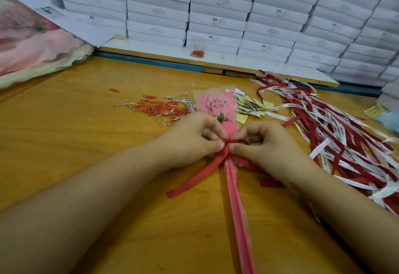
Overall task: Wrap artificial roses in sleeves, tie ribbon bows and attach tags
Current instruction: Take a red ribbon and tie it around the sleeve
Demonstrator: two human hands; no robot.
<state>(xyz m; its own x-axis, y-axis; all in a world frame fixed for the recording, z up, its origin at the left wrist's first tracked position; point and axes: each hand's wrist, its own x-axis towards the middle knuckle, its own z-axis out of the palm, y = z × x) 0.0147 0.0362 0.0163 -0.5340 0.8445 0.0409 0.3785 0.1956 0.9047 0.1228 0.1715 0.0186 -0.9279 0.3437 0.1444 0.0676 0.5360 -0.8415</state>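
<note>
A wall of stacked white boxes, many printed SGS, fills the top of the frame behind a yellow wooden worktop, and a pink patterned cloth lies bunched at the upper left. Left of centre on the worktop are scattered red paper clips, mixed with silver twist ties. A heap of small yellow and white tags sits right of centre, and a long tangle of red and white printed ribbons runs down the right side. In the middle lies a clear and pink sleeve printed LOVE YOU. Its gathered tail stretches straight down to the bottom edge, and the pink artificial rose shows inside it between the two hands. A red ribbon is wound round the sleeve's neck just below the rose. One end trails to the lower left and the other runs under the right wrist. The left hand has a closed grip, thumb and forefinger pinching the ribbon at the knot from the left. The right hand has the same closed grip, its fingers curled and its thumb and forefinger pinching a small loop of the ribbon from the right.
</note>
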